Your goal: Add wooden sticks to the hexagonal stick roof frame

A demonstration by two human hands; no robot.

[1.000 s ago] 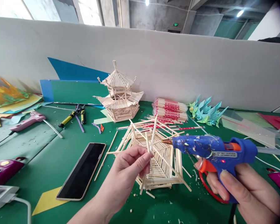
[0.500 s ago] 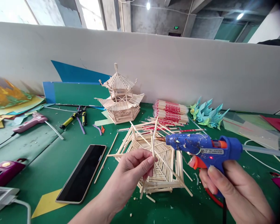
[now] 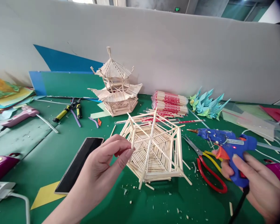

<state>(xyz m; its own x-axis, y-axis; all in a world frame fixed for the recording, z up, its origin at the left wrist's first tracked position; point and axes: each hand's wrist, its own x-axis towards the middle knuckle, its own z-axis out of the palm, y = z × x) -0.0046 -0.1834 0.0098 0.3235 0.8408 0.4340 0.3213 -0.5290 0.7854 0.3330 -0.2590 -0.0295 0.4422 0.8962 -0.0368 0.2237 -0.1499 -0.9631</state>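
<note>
Your left hand [image 3: 104,168] pinches a stick [image 3: 133,137] by the frame [image 3: 162,157]; steady it. Your right hand [image 3: 256,183] grips the glue gun [image 3: 226,138].

The left hand [image 3: 107,168] hides part of the stick [image 3: 133,137] and phone [image 3: 78,162], the right hand [image 3: 256,180] part of the scissors [image 3: 200,152]. The gun's [image 3: 225,134] label [image 3: 235,142] is illegible. The left edge crops the white block [image 3: 1,193].
</note>
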